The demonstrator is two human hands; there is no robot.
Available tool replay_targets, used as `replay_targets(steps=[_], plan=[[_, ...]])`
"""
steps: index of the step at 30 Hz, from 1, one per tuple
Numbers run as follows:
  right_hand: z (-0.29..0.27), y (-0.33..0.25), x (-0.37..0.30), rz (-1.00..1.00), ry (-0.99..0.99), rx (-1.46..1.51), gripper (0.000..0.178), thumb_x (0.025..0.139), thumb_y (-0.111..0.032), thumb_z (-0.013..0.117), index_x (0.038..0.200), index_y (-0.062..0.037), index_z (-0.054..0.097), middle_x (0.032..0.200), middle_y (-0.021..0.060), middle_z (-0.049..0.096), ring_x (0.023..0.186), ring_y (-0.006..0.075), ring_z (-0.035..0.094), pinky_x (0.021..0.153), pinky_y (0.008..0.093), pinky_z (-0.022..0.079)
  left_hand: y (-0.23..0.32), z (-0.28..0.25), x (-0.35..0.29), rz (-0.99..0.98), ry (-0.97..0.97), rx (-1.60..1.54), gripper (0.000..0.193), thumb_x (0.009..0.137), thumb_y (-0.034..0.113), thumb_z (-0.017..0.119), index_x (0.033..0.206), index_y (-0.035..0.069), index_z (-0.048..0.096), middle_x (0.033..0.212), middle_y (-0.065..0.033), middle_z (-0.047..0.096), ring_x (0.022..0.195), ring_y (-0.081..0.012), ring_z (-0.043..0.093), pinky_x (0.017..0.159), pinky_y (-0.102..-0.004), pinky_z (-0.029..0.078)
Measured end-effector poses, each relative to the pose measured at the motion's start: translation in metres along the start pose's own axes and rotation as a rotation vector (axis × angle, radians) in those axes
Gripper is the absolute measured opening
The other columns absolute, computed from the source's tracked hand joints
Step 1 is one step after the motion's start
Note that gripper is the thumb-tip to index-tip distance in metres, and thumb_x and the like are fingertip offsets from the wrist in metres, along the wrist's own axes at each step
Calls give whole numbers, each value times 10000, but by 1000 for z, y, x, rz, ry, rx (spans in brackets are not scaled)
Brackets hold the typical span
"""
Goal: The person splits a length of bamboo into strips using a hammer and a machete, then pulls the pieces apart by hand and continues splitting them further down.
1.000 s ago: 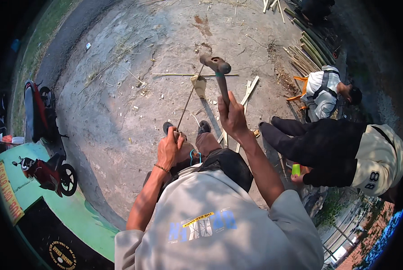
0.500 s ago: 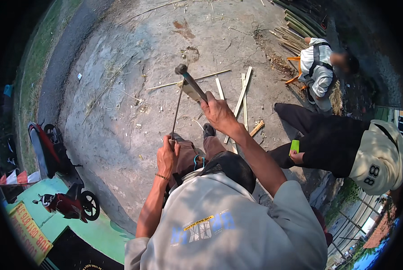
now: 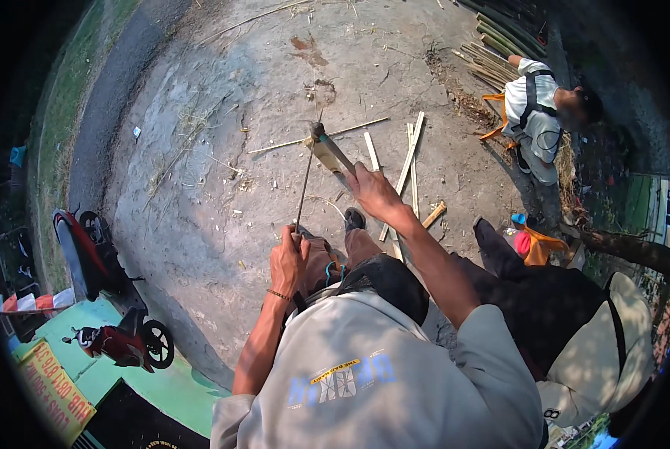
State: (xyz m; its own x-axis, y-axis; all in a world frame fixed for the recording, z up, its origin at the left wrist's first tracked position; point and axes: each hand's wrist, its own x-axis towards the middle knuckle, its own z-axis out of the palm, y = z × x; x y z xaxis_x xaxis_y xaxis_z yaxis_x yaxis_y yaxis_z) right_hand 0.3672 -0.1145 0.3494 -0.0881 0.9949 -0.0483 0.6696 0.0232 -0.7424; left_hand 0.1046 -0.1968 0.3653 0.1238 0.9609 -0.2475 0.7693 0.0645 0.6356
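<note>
My left hand (image 3: 286, 262) is closed around the handle of a long, thin blade (image 3: 304, 183), seen nearly edge-on, like a machete. The blade points away from me, over the ground. My right hand (image 3: 376, 196) grips the handle of a hammer (image 3: 336, 151). Its dark head overlaps the blade near the far end; I cannot tell whether the two touch. Just under the hammer is a pale split piece of bamboo (image 3: 323, 156), partly hidden by the hammer and seemingly against the blade.
Pale bamboo strips (image 3: 404, 168) and a short stick (image 3: 434, 215) lie on the concrete ground (image 3: 200, 194). One person bends close on my right (image 3: 544, 314); another sits farther off (image 3: 533, 105) near bamboo poles (image 3: 500, 37). Motorbikes (image 3: 118, 340) stand at left.
The hammer head has come down and nearer to the blade, whose tip now shows beyond it. The person at right has shifted, and the green object in their hand is out of sight.
</note>
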Motion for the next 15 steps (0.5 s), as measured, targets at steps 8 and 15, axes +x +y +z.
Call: replay_targets(steps=[8, 15], plan=[[-65, -68, -40, 23, 106, 329, 358, 1025, -355, 523, 1090, -3, 541, 733, 278, 609, 757, 483, 637, 627, 537, 471, -18, 2, 7, 44, 24, 6, 173, 949, 99, 589, 1059, 16, 484, 756, -191, 650, 674, -383, 651, 599, -449, 467], [-47, 10, -138, 161, -12, 373, 426, 1002, -420, 563, 919, -2, 549, 671, 187, 616, 639, 356, 636, 606, 484, 468, -93, 12, 74, 529, 26, 204, 218, 981, 204, 631, 1006, -6, 574, 746, -217, 626, 687, -428, 599, 599, -476, 464]])
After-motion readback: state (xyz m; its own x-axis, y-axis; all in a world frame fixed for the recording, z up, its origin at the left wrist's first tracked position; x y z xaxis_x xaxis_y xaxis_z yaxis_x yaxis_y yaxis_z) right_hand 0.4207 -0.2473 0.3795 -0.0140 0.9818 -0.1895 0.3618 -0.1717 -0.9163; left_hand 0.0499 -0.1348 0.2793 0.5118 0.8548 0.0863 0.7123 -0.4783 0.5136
